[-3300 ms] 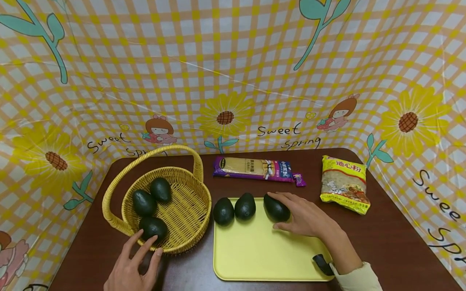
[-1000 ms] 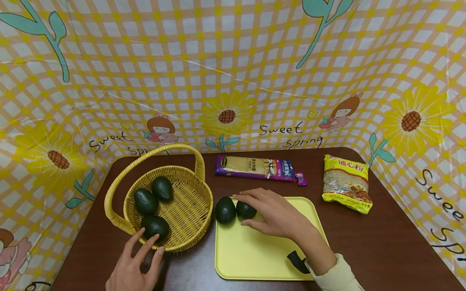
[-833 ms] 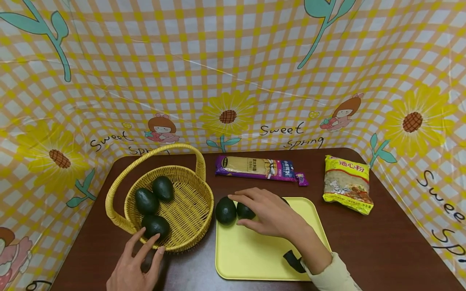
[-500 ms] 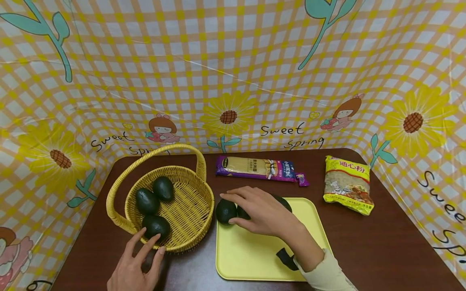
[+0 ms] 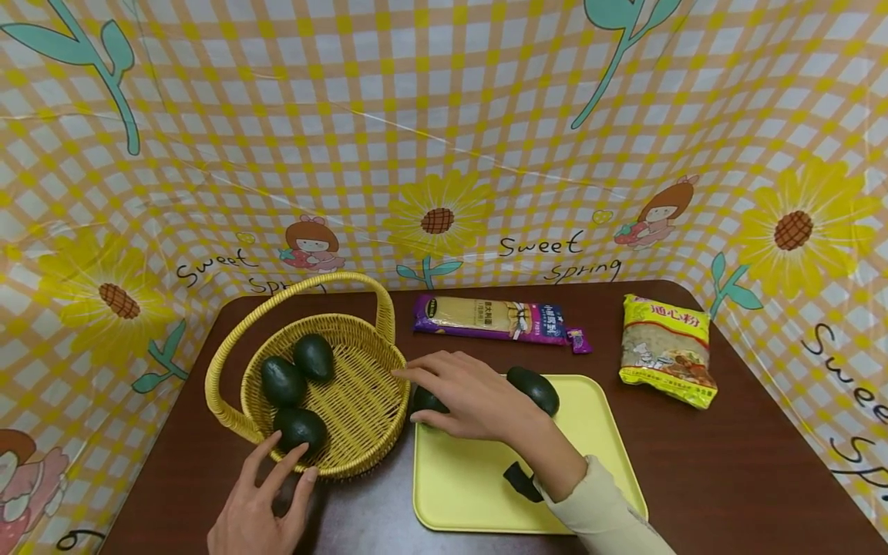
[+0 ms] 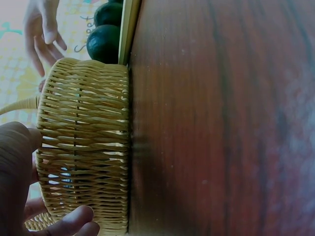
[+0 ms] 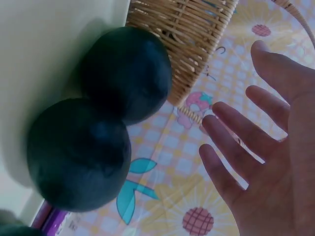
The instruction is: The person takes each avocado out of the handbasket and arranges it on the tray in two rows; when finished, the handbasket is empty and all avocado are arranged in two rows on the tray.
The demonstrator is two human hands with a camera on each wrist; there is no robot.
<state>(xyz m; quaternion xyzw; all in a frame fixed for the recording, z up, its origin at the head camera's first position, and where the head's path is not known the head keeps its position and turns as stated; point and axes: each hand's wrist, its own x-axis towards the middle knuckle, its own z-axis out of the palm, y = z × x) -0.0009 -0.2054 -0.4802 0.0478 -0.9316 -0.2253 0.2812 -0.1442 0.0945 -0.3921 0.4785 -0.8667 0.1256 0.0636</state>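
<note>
Three dark green avocados lie in the yellow wicker basket (image 5: 368, 408), the front avocado (image 5: 301, 432) nearest my left hand (image 5: 257, 501). Two fingers of that hand reach over the rim to this avocado's edge, straight and relaxed, while lower fingers rest by the outer weave in the left wrist view. My right hand (image 5: 479, 401) hovers over the yellow tray (image 5: 479, 493) with its fingers spread. Beneath it an avocado (image 5: 426, 401) peeks out at the tray's back left corner. Its neighbour (image 7: 78, 155) is hidden in the head view. A third avocado (image 5: 534, 389) lies to the right.
Behind the tray lies a purple pack of spaghetti (image 5: 492, 319). A yellow bag of pasta (image 5: 667, 351) stands at the right on the dark wooden table (image 5: 721, 478). The basket's tall handle (image 5: 229, 339) arches up at the left. Checked cloth surrounds the table.
My right hand has moved left across the tray, from the right-hand avocado, over the middle one, to the left one. The avocados stay where they were. My left hand keeps its place.
</note>
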